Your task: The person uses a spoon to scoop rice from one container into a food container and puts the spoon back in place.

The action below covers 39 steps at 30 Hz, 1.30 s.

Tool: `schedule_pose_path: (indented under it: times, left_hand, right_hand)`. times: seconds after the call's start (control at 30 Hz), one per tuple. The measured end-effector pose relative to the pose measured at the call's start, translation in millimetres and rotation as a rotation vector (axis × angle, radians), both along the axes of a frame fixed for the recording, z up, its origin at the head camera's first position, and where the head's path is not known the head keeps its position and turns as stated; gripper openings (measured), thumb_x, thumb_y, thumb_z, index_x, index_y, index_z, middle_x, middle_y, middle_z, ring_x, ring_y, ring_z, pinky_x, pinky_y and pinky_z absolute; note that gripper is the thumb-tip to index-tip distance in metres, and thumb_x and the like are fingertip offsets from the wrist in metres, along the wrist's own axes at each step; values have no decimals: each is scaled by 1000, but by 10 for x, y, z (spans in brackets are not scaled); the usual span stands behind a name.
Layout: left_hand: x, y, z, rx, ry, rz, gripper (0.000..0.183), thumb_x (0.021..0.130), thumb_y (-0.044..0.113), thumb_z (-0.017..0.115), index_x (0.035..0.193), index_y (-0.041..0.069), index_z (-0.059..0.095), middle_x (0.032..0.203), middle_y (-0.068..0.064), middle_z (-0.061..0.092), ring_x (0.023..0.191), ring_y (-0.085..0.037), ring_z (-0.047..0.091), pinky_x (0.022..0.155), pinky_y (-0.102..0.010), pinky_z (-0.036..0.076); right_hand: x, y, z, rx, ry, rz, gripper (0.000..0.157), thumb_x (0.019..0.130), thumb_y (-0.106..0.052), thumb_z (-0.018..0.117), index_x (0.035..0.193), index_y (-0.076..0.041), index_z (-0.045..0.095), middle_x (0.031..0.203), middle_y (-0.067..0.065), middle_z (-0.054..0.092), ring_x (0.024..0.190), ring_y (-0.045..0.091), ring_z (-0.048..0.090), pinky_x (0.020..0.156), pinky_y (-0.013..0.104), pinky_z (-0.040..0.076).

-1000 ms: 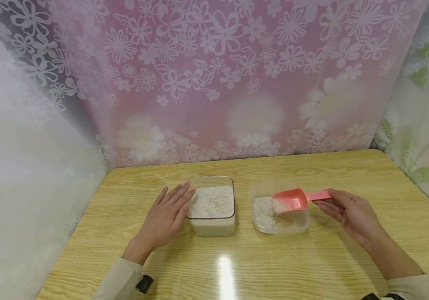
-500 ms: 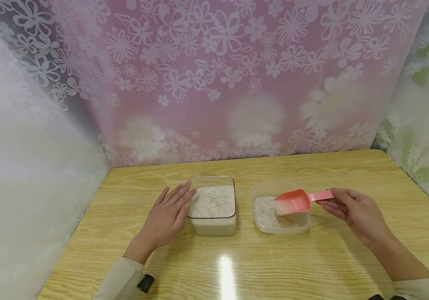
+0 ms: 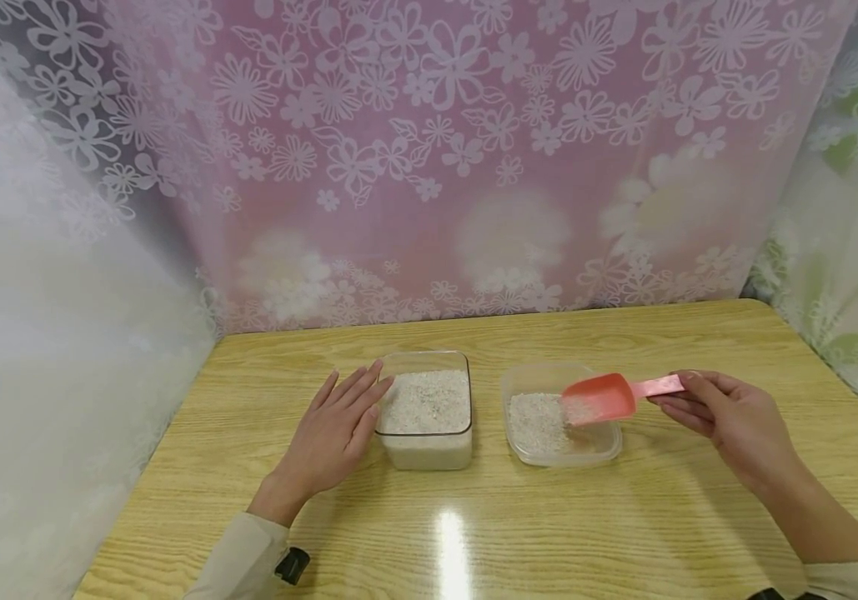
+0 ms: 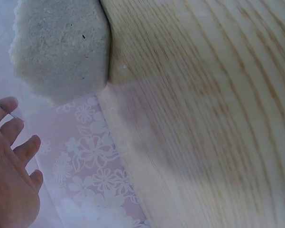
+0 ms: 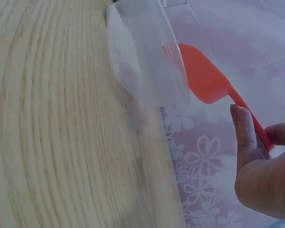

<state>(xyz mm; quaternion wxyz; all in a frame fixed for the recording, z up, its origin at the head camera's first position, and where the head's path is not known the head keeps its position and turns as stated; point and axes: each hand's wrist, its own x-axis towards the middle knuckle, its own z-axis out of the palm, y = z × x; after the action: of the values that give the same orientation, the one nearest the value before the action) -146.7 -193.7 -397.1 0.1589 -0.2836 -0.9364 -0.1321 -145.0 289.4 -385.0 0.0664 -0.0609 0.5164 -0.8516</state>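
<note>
My right hand (image 3: pixel 736 425) pinches the handle of a pink scoop (image 3: pixel 603 398), fingers below and thumb on top. The scoop is tilted down to the left over a low translucent plastic container (image 3: pixel 564 458), some rice grains at its lip. A layer of rice (image 3: pixel 537 422) covers the left part of that container's floor. My left hand (image 3: pixel 327 433) lies with straight fingers against the left rim of a clear square bin (image 3: pixel 429 454), nearly full of rice. In the right wrist view the scoop (image 5: pixel 204 76) dips past the container's rim (image 5: pixel 175 42).
Both containers stand side by side on a wood-grain table (image 3: pixel 368 533), a narrow gap between them. A pink flowered curtain (image 3: pixel 429 167) hangs behind the table's back edge. Pale sheets hang at the left and right sides.
My right hand has drawn the scoop a little to the right across the low container, and more rice lies in it. The left hand stays at the bin.
</note>
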Motion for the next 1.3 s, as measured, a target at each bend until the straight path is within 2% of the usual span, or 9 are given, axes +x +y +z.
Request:
schedule_pose_path:
  times: [0.2, 0.53, 1.03, 1.3]
  left_hand:
    - [-1, -1, 8, -5, -17, 7, 45, 105, 29, 32, 148, 19, 39, 155, 2, 25, 141, -18, 22, 116, -45, 9]
    - [1, -3, 1, 4, 3, -1, 44, 105, 29, 33, 148, 17, 40, 155, 0, 28, 140, -21, 26, 115, -47, 11]
    - [-3, -1, -14, 15, 0, -1, 44, 105, 28, 34, 148, 18, 40, 154, -1, 29, 141, -21, 25, 115, -47, 11]
    - [-7, -2, -12, 10, 3, -2, 44, 104, 25, 39, 148, 18, 40, 155, 0, 28, 140, -22, 26, 115, -47, 11]
  right_hand:
    - [24, 52, 24, 52, 0, -28, 18, 99, -5, 51, 106, 1, 67, 98, 17, 70, 91, 26, 69, 80, 34, 53]
    - [47, 35, 65, 205, 49, -77, 18, 98, -11, 54, 108, -5, 68, 97, 13, 71, 88, 23, 69, 77, 33, 53]
    - [43, -32, 105, 291, 110, -123, 17, 97, -11, 56, 108, -7, 69, 95, 8, 72, 84, 20, 70, 73, 31, 54]
    - [72, -56, 166, 367, 124, -150, 16, 97, -13, 57, 108, -12, 69, 94, 7, 72, 82, 18, 70, 71, 29, 55]
